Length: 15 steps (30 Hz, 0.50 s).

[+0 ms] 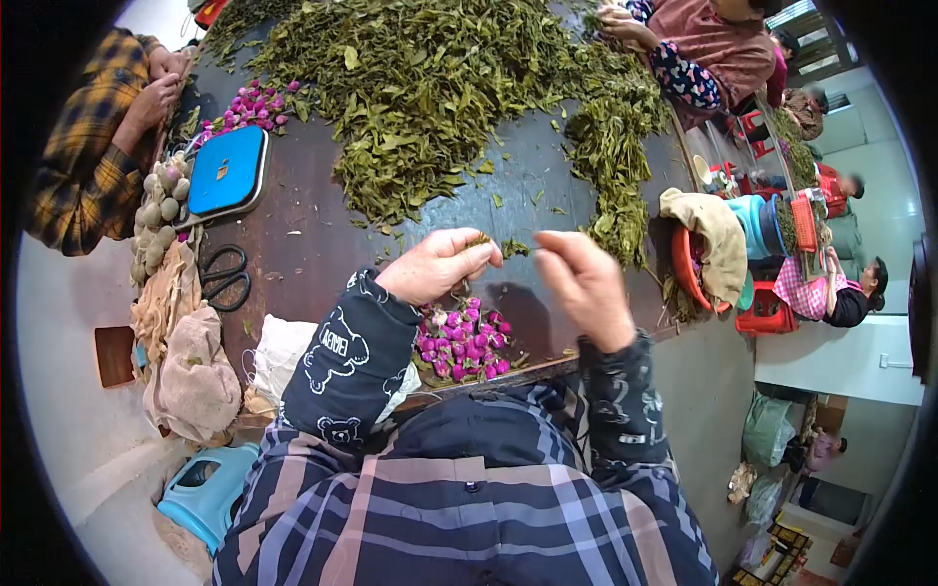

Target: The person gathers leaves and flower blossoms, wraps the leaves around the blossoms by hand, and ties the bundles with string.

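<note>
My left hand [445, 267] is closed in a pinch, with a small bit of dried green-brown leaf [478, 240] showing at its fingertips. To its right, my right hand [589, 291] is raised over the table with fingers curled and thumb drawn in; whatever they hold, if anything, is too small to make out. Just below my hands lies a pile of pink-purple dried flower buds [465, 340] near the table's edge. A few loose leaves [514, 248] lie between the hands. Beyond them spreads a large heap of dried leaves [420, 107].
A blue tin [228, 171], black-handled scissors [225, 277] and strung pale-green balls [156, 220] lie on the left, near cloths [195, 376]. More buds [256, 105] lie behind the tin. Co-workers sit left and upper right. A red basin [686, 264] with cloth stands right.
</note>
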Motion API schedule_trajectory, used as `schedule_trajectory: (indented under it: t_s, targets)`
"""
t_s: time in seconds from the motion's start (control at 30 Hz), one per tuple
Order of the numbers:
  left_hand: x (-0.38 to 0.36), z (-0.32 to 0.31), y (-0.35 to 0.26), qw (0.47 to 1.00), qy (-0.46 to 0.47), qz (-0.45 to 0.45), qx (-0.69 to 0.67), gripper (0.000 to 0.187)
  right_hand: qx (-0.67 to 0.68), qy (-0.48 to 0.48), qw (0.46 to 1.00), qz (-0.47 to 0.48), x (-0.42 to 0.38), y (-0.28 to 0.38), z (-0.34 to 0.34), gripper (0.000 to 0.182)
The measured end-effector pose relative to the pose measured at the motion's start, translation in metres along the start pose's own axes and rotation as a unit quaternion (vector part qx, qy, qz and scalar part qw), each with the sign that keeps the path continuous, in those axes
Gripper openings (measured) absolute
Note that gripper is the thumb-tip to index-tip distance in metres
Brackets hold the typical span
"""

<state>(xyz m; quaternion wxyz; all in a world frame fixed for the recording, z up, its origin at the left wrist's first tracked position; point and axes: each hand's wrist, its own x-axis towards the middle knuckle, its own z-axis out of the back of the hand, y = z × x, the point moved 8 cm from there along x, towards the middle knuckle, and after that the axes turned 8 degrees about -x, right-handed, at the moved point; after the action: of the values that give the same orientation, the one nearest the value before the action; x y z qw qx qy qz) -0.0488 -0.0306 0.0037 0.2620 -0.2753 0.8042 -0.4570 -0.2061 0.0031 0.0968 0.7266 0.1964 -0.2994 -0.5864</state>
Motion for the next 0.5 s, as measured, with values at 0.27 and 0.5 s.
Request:
schedule_trajectory:
  t_s: [0.27,0.5]
  targets:
    - [0.006,0.016,0.009,0.996,-0.023,-0.040,0.072,0.016,-0.236,-0.082,0.956,0.154,0.040,0.024,-0.058,0.007]
    - [0.001,0.051,-0.009,0.972,-0.181,-0.058,0.139,0.018,-0.295,-0.111,0.948,-0.042,0.107,-0.055,-0.033,0.018]
